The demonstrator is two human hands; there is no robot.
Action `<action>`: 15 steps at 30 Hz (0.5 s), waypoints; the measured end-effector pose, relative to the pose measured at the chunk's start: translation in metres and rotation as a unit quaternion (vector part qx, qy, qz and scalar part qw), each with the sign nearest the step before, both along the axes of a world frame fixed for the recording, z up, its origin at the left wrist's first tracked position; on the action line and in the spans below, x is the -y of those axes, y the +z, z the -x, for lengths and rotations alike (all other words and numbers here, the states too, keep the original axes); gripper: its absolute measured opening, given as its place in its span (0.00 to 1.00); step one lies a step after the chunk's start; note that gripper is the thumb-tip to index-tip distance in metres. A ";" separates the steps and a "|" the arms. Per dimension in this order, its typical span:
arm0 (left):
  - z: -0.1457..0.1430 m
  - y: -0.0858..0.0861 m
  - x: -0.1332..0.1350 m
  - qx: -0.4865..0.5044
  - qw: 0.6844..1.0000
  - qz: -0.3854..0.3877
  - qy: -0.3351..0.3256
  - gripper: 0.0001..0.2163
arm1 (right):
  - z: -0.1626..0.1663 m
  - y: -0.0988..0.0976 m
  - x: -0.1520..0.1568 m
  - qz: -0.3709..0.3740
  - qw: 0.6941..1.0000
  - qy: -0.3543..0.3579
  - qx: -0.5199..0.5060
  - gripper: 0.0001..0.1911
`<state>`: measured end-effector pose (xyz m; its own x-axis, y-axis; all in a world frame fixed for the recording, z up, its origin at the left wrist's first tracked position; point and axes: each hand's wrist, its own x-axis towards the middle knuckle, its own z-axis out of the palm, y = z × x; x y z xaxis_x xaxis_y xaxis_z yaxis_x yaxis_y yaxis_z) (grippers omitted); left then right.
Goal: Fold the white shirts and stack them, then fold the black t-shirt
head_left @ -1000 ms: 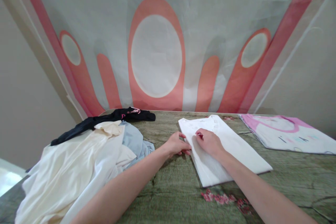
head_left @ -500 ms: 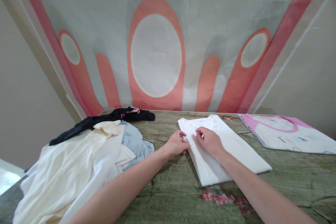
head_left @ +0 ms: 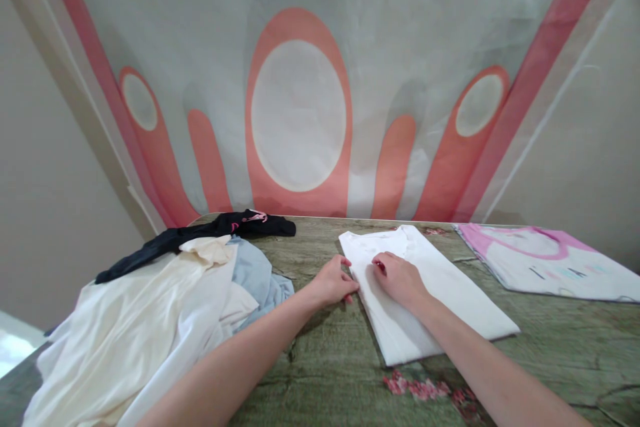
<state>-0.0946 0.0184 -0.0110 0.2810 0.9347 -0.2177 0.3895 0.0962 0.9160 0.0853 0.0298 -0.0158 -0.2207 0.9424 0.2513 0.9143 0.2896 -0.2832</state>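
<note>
Plainly, the shirt (head_left: 453, 287) is lying folded on the table (head_left: 325, 373), just right of the heap (head_left: 140, 333), its collar pointing away from me. My left hand (head_left: 333, 282) is resting at the edge facing the heap, thumb and forefinger loosely parted, holding nothing I'm able to see. My right hand (head_left: 400, 279) is sitting curled on top; the knuckles are hiding its tips, so I'm not able to tell whether it's pinching cloth. I'm judging the shirt light and limp, hardly slippery, not fragile, but prone to slumping if lifted by one layer. I'm favouring a grip through every layer at that edge, with a palm supporting the bottom. Its face is looking matte and smooth, its outline a neat rectangle. The heap is slumping in soft cream folds, with crinkled blue cloth (head_left: 253, 273) at its right and black cloth (head_left: 165, 250) along its far side. Well right of the heap, past the shirt, the tee (head_left: 575, 277) is lying flat.
</note>
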 end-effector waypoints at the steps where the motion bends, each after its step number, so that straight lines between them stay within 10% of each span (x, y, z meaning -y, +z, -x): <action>1: 0.002 0.002 -0.002 0.013 1.000 0.002 0.013 0.18 | 0.000 0.000 0.000 0.000 1.000 0.004 -0.001 0.09; 15: 0.009 -0.009 -0.019 0.105 0.991 0.022 0.080 0.16 | 0.021 0.011 0.022 0.056 0.992 0.109 0.014 0.08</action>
<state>-0.1035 0.0372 -0.0196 0.1740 0.9618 -0.2114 0.1676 0.1826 0.9688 0.0643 0.0074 -0.0046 -0.4285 0.8929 0.1384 0.8412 0.4501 -0.2997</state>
